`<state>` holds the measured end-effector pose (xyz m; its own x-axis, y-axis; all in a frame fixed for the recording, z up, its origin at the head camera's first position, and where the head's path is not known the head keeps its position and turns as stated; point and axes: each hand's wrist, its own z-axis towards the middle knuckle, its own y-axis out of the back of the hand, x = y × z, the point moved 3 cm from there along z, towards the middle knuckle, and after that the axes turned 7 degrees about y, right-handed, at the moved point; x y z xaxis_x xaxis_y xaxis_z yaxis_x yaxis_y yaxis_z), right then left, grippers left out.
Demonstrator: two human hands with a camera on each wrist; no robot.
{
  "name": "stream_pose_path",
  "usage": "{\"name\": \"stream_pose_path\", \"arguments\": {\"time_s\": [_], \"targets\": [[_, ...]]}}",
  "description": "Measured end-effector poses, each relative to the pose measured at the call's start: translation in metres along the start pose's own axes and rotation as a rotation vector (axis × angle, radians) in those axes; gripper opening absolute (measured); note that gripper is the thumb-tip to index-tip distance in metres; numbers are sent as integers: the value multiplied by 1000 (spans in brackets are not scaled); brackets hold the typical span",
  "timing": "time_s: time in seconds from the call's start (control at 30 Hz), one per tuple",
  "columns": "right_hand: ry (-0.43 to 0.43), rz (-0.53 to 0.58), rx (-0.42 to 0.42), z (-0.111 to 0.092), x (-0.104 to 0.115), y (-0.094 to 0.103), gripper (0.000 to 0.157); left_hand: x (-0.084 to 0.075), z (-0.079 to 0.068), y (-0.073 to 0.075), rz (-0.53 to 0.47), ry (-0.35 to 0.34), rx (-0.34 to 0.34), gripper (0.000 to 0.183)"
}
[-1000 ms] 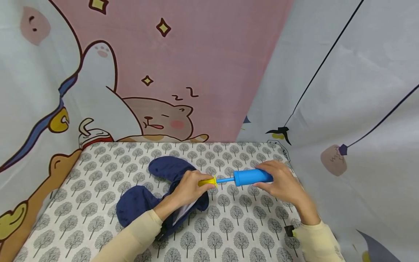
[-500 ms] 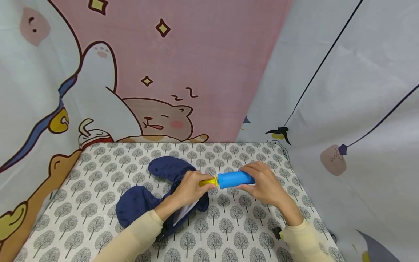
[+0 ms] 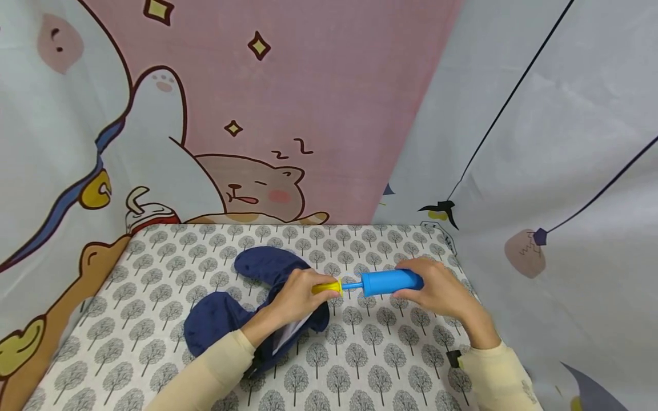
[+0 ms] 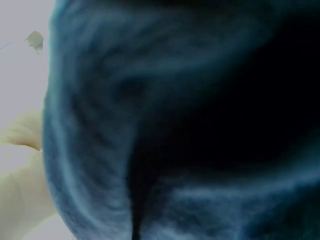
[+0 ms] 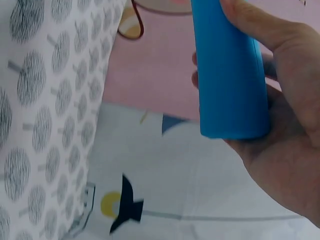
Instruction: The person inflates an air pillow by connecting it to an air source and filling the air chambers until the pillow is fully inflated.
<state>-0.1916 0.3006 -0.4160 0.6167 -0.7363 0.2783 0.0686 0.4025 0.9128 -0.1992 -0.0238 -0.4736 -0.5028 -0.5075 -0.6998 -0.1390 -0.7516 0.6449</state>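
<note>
A blue hand pump [image 3: 382,282] with a yellow end piece [image 3: 329,287] lies level between the two hands in the head view. My left hand [image 3: 295,297] pinches the yellow end, thumb below and fingers above. The blue barrel is in my right hand [image 3: 439,285], which grips its far end. A short length of thin blue rod shows between barrel and yellow end. Under the left hand lies a navy, soft-looking U-shaped neck pillow [image 3: 213,319], partly hidden by the forearm. Blurred dark-blue fabric of the pillow [image 4: 90,125] fills most of the left wrist view.
The table [image 3: 354,354] has a white cloth printed with grey trees. Cartoon-printed curtains stand behind it, pink [image 3: 349,103] at the back and pale grey [image 3: 565,142] on the right. A small black piece [image 3: 454,358] sits at the right sleeve.
My right hand slid the barrel left until it met the yellow end, then drew it back right, exposing the rod again. The left hand and the pillow stayed in place.
</note>
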Motion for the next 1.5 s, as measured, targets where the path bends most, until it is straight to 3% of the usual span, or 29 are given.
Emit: {"name": "stream_pose_path", "arguments": {"time_s": [0.17,0.37,0.7,1.07,1.5], "targets": [[-4,-14,1,-13,-19,14,58,1,1,0,0,2,9,26],[-73,15,10,-27,-37,29,61,2,1,1,-13,18,13,26],[-139,2,8,-42,-48,47,62,3,2,1,-12,9,6,28],[18,-55,-97,-27,-25,24,58,3,2,0,-8,-19,-9,29],[98,-73,-146,-3,12,-4,56,3,2,-1,-11,-2,-2,30]]}}
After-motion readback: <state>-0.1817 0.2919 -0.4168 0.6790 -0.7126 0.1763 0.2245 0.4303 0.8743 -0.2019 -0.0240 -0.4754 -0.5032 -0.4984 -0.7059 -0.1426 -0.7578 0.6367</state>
